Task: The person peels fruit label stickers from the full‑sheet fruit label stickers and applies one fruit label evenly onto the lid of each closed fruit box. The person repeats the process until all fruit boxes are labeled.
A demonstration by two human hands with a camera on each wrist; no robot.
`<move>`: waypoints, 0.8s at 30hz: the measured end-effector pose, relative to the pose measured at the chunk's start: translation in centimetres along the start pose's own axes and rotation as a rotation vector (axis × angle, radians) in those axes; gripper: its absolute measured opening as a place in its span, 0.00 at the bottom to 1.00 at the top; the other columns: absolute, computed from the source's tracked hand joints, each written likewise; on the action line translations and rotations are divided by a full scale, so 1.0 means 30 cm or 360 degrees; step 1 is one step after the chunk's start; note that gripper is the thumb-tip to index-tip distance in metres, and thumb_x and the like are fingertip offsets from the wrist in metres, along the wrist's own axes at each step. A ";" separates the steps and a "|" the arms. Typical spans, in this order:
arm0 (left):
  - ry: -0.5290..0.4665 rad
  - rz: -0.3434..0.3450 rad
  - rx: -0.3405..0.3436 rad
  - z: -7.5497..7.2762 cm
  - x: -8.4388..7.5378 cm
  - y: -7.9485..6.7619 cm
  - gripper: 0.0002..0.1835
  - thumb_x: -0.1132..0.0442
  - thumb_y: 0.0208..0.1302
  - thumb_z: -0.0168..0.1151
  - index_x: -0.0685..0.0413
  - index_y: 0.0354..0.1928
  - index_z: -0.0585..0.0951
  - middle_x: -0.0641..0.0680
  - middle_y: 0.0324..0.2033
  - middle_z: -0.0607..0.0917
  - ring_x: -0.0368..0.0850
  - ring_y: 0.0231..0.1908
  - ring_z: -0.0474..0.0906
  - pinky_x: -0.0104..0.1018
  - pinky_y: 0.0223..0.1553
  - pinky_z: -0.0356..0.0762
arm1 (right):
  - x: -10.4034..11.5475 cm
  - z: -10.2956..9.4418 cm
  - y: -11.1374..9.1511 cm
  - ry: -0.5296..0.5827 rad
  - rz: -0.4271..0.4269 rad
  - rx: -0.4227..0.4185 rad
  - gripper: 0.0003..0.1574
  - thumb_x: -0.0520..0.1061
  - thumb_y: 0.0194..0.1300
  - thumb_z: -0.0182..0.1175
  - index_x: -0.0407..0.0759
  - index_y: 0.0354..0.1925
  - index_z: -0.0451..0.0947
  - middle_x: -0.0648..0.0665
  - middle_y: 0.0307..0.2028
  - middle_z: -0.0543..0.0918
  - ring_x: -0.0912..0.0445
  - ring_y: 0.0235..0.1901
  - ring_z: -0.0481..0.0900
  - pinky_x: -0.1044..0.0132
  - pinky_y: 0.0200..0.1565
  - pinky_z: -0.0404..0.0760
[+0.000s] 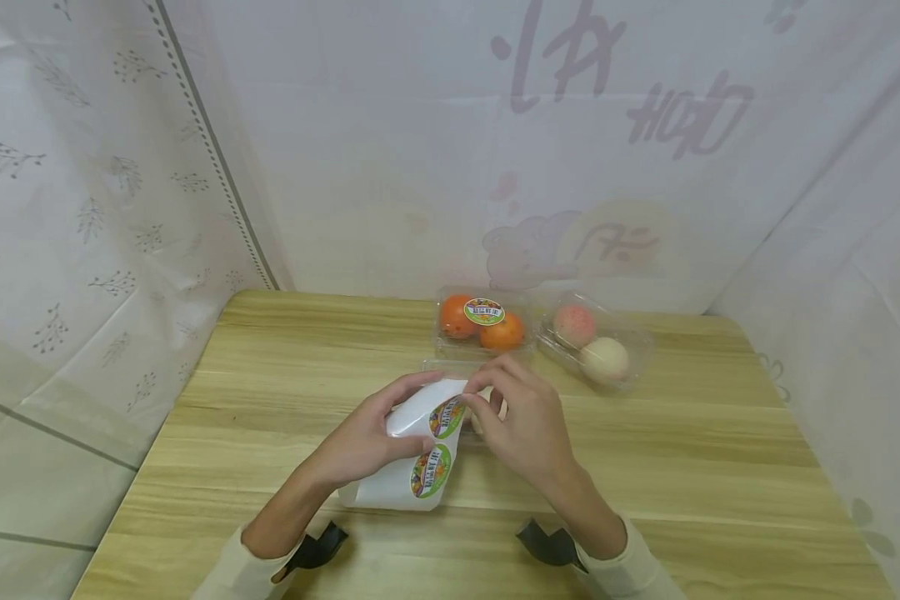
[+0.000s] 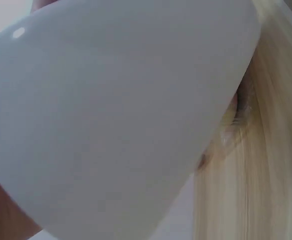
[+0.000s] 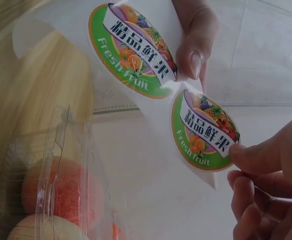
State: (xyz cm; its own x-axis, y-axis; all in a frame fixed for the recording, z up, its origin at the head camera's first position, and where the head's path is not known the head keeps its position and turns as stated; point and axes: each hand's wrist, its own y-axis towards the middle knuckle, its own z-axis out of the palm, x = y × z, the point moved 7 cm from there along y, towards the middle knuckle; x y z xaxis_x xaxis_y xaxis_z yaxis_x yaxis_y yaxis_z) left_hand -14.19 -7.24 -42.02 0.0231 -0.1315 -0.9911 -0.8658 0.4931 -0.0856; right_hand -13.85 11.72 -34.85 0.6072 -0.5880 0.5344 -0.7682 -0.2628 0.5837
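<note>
My left hand [image 1: 375, 433] holds a white strip of oval fruit stickers [image 1: 393, 483], thumb across its front and fingers behind. Two labels with green borders and fruit pictures show on the strip, printed "Fresh fruit". At the edge of the upper label [image 3: 203, 132], the thumb and forefinger of my right hand [image 1: 525, 417] pinch its rim. The left wrist view is mostly filled by the strip's plain white backing [image 2: 115, 115]. Partly hidden under both hands is a clear plastic box [image 1: 438, 365] with pale fruit inside.
At the back of the wooden table [image 1: 285, 375] stands a clear box [image 1: 444, 346] of two orange fruits, an oval label on its lid. Right of it, another clear box [image 1: 633, 346] holds two peaches, one pink and one pale. Patterned cloth [image 1: 390, 167] hangs behind and at both sides.
</note>
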 end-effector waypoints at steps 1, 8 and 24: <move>0.0004 0.0001 -0.0001 -0.002 0.000 -0.001 0.42 0.65 0.69 0.75 0.42 0.83 0.70 0.59 0.63 0.81 0.57 0.52 0.85 0.54 0.43 0.87 | 0.001 0.000 0.000 0.0001 -0.0002 -0.0001 0.14 0.31 0.59 0.81 0.46 0.34 0.87 0.52 0.38 0.87 0.62 0.26 0.77 0.68 0.27 0.75; 0.0016 -0.0033 -0.0026 -0.016 0.010 -0.009 0.42 0.63 0.70 0.75 0.39 0.82 0.70 0.60 0.66 0.80 0.58 0.52 0.85 0.54 0.43 0.88 | 0.003 -0.001 -0.004 0.0002 -0.0002 0.0002 0.14 0.31 0.59 0.81 0.47 0.34 0.87 0.53 0.39 0.87 0.63 0.25 0.77 0.69 0.26 0.73; -0.0051 -0.0035 -0.0084 -0.052 0.021 -0.025 0.43 0.64 0.69 0.76 0.42 0.83 0.69 0.62 0.63 0.79 0.58 0.49 0.86 0.54 0.37 0.89 | -0.015 0.002 -0.012 -0.0020 0.0023 0.0025 0.12 0.34 0.59 0.82 0.43 0.36 0.87 0.51 0.39 0.87 0.63 0.26 0.76 0.67 0.26 0.75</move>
State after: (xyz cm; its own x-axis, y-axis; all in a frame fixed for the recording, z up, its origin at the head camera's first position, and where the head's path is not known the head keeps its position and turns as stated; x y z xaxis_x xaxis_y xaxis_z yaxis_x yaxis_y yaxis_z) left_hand -14.29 -9.04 -42.43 0.0575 -0.1136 -0.9919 -0.8901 0.4441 -0.1025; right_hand -13.84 12.03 -35.34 0.5936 -0.6012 0.5349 -0.7800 -0.2664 0.5662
